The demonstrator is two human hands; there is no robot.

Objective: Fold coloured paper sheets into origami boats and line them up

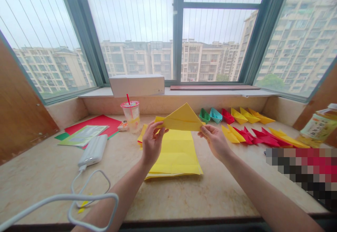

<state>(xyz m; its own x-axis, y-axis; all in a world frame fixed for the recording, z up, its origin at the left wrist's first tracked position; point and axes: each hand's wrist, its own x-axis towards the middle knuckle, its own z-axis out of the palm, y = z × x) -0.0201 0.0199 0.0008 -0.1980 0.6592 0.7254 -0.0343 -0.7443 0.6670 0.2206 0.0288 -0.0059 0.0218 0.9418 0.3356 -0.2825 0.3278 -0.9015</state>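
Note:
Between my two hands a folded yellow paper (183, 117) is held up, peaked at the top with a straight band along its lower edge. My left hand (152, 139) pinches its left corner, and my right hand (213, 137) pinches the right corner. Below it, a stack of creased yellow paper sheets (176, 154) lies on the counter. Behind my left hand, more yellow and red paper edges stick out. To the right of my right hand are folded yellow and red paper pieces (246, 135), with a row of small paper boats (228, 116) behind them.
At left lie a white power bank (93, 149) with a looped white cable (92, 197), and red and green paper (98, 121) under a packet. A plastic cup (131, 114) with a straw stands behind. On the right are a bottle (319, 124) and a pixelated object (308, 172).

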